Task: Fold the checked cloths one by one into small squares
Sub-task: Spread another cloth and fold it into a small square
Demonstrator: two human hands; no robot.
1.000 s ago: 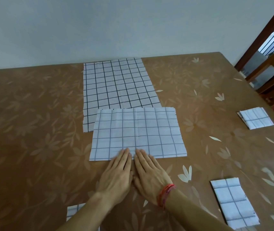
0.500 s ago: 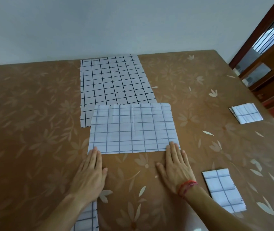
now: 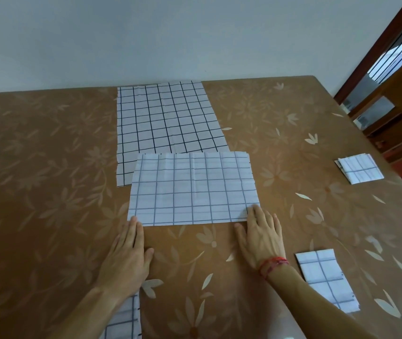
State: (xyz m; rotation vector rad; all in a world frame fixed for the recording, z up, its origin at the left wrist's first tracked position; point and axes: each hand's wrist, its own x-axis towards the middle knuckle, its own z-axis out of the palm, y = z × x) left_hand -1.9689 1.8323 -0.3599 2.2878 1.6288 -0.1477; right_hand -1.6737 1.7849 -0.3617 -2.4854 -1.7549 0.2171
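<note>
A checked cloth folded in half (image 3: 192, 188) lies flat in the middle of the table, pale grid side up. My left hand (image 3: 127, 255) lies flat with its fingertips at the cloth's near left corner. My right hand (image 3: 261, 236), a red thread on its wrist, presses flat on the near right corner. Behind it an unfolded cloth with black lines (image 3: 165, 118) is spread out, partly under the folded one. Two small folded squares lie at the right, one far (image 3: 360, 168) and one near (image 3: 326, 280).
The brown flower-patterned table (image 3: 48, 192) reaches back to a white wall. Another checked cloth (image 3: 124, 321) shows under my left forearm at the near edge. A wooden chair (image 3: 400, 113) and a door frame stand past the table's right side.
My hands slid apart along the cloth's near edge, from the middle out to the two corners. Since half a second ago they have hardly shifted.
</note>
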